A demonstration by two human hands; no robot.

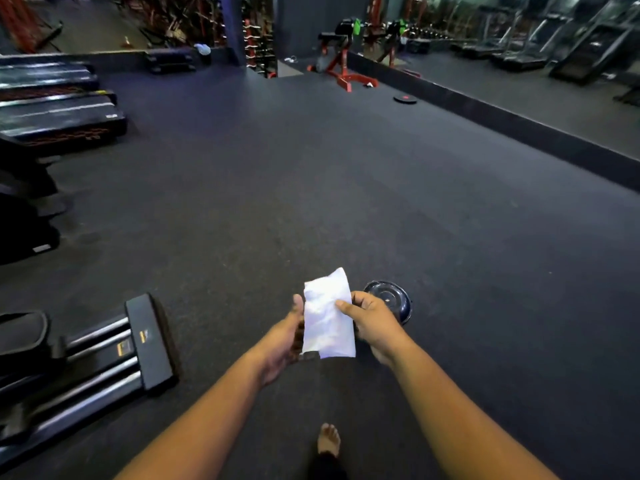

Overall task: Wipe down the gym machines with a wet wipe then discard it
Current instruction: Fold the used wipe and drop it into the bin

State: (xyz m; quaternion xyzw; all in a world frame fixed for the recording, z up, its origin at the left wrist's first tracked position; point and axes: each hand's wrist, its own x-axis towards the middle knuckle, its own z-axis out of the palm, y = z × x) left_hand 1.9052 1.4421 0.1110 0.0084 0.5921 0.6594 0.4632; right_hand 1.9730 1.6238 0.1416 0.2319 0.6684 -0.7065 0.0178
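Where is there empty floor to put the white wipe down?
Bare dark rubber floor stretches ahead, between the black treadmill decks on the left and the mirror wall on the right. It is crowded by the black machine base and round dark weight plate.

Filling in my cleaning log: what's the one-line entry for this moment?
place: gym floor | left hand: holds white wipe | right hand: pinches wipe | machine contact: none | discarded: no

Matt rubbery floor [311, 174] — soft crumpled white wipe [327, 317]
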